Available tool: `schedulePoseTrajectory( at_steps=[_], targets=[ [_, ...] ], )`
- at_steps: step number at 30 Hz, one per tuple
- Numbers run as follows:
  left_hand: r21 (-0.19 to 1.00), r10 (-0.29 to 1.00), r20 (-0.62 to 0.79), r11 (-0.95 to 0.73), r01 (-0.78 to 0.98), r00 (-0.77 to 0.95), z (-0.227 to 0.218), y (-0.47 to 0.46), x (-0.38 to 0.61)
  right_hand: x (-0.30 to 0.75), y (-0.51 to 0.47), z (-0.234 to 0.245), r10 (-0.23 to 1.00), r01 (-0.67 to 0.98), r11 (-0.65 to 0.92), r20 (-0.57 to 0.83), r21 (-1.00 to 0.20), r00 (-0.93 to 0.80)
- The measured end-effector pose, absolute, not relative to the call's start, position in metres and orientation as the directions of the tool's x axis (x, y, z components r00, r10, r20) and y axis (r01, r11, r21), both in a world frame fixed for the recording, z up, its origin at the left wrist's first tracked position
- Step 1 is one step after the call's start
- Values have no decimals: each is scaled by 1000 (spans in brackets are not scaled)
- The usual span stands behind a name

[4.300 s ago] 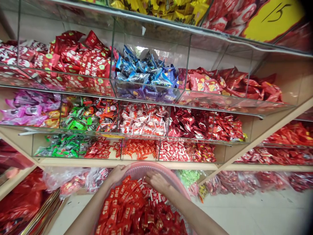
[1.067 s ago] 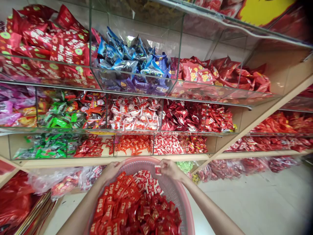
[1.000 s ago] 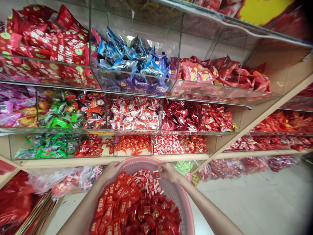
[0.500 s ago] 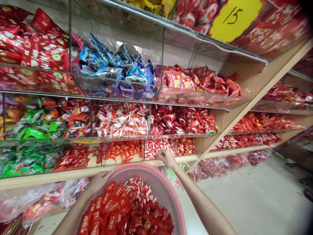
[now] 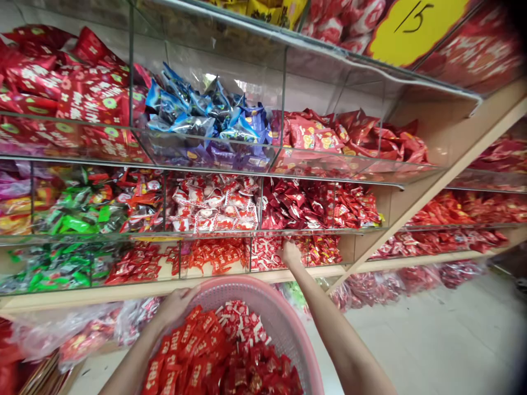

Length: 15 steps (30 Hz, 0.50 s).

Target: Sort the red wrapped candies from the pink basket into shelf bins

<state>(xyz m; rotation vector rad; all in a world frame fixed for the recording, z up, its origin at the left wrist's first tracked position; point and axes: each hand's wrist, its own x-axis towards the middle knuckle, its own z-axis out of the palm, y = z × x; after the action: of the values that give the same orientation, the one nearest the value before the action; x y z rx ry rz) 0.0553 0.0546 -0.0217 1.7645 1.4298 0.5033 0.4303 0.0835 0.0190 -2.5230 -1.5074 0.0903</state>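
Observation:
My left hand [image 5: 178, 303] is closed over the left rim of a pink plastic basket [image 5: 302, 334]. Inside the basket lie orange-red candy packets [image 5: 185, 345], dark red wrapped candies [image 5: 257, 367] and small red-and-white wrapped candies [image 5: 241, 318]. Beyond the rim, my right hand [image 5: 291, 254] reaches to the lowest shelf, at a compartment of similar red-and-white candies [image 5: 265, 252]. Its fingers point away from me and are mostly hidden, so what they hold, if anything, does not show.
Glass-fronted shelves hold green-wrapped candies [image 5: 61, 269], blue packets [image 5: 181, 104] and large red bags [image 5: 86, 93]. A slanting wooden panel [image 5: 428, 189] divides the shelving. Plastic bags of goods [image 5: 90, 334] sit beneath. Tiled floor [image 5: 444, 340] extends to the right.
My right hand has moved forward, from in front of the lowest shelf to the red-and-white candies. My left hand stays on the basket rim. The view has shifted slightly left.

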Motion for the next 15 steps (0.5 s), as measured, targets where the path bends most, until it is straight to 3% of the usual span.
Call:
schedulePoseTrajectory(
  at_steps=[6, 11, 15],
  targets=[
    [748, 947, -195, -24, 663, 255, -23, 53, 55, 447, 83, 12, 891, 839, -414, 31, -354, 453],
    [777, 947, -196, -8, 629, 253, -22, 52, 55, 461, 76, 3, 939, 783, -130, 179, -608, 295],
    [784, 947, -195, -6, 621, 254, -20, 52, 56, 454, 55, 17, 892, 665, 18, 312, -747, 326]
  ],
)
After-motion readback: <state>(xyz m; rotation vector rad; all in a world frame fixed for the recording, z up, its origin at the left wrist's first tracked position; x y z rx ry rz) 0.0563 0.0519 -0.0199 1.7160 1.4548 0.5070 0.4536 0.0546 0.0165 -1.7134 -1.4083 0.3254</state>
